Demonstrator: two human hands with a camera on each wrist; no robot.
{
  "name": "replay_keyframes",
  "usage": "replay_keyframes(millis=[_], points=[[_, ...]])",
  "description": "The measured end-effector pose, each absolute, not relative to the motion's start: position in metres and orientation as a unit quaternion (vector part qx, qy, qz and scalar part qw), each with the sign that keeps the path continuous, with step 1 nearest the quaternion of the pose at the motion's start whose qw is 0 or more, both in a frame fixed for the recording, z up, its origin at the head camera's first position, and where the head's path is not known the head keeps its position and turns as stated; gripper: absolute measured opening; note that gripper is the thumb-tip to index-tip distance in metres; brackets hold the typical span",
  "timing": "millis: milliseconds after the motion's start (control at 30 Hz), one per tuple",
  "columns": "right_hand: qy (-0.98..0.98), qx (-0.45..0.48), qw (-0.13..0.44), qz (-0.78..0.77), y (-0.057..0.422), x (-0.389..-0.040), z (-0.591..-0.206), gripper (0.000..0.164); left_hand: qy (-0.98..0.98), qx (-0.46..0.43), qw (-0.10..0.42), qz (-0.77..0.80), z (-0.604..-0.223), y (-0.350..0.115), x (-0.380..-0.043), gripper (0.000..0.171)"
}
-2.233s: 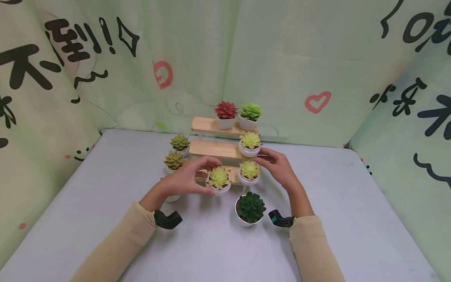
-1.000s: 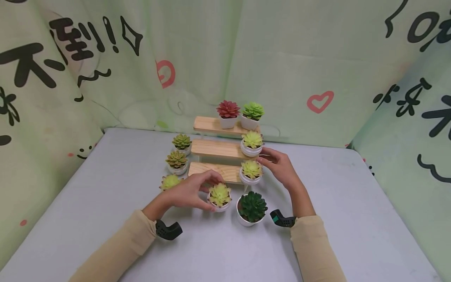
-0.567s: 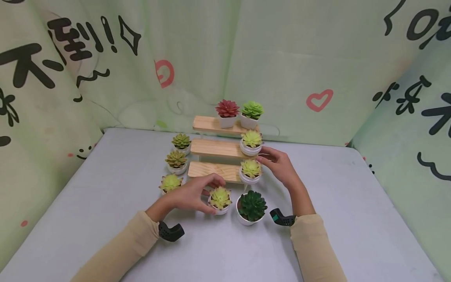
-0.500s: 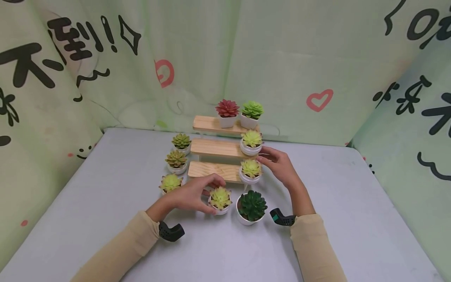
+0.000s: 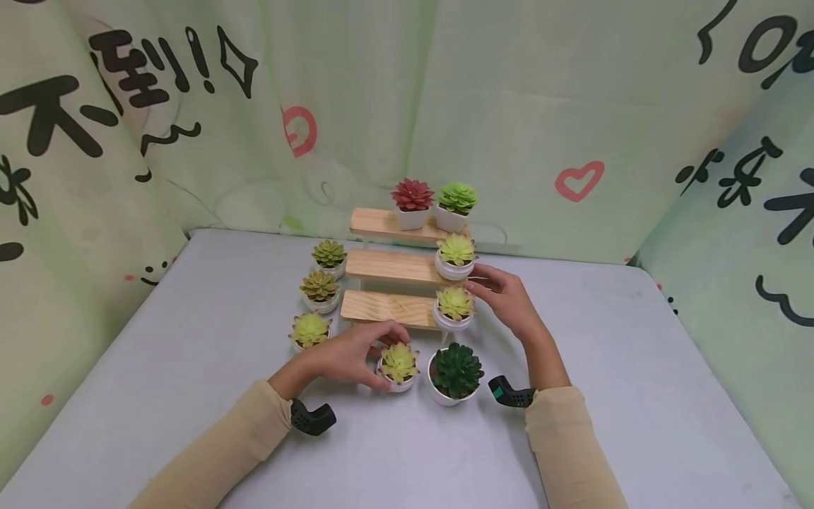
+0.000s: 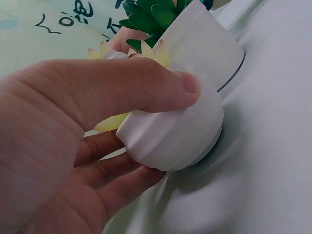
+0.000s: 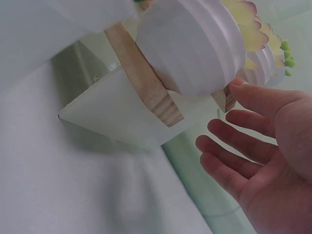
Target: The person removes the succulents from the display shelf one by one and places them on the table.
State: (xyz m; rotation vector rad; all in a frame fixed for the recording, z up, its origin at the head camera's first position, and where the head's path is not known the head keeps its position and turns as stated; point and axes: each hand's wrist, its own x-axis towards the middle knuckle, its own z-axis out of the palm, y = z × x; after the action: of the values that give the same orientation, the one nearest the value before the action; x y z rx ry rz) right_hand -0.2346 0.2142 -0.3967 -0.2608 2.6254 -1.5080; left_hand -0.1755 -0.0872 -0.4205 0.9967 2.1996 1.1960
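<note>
now my left hand (image 5: 351, 355), gripping the potted yellow-green succulent (image 5: 399, 365), has lowered it to the tabletop (image 5: 394, 456), beside the dark green succulent (image 5: 456, 372); i judge this placing nearly finished. my right hand (image 5: 507, 300), fingers relaxed, holds nothing beside the lowest wooden shelf (image 5: 384, 308).

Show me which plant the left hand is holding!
The yellow-green plant just left of the dark green plant: the left hand grips its pot and no other.

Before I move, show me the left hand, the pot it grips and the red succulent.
Left hand (image 5: 348, 356), head view: middle of the hand.
Gripped pot (image 6: 178, 136), left wrist view: its white side wall.
Red succulent (image 5: 413, 194), head view: middle of its leaves.
</note>
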Motion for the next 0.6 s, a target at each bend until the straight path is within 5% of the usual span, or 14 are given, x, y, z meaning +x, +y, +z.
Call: replay_keyframes(millis=[600], points=[[0.862,-0.086,0.053,-0.497,0.214,-0.2344,-0.3964,0.055,0.774,0.396,0.228,0.439,-0.418,-0.0913,-0.1789,0.073]])
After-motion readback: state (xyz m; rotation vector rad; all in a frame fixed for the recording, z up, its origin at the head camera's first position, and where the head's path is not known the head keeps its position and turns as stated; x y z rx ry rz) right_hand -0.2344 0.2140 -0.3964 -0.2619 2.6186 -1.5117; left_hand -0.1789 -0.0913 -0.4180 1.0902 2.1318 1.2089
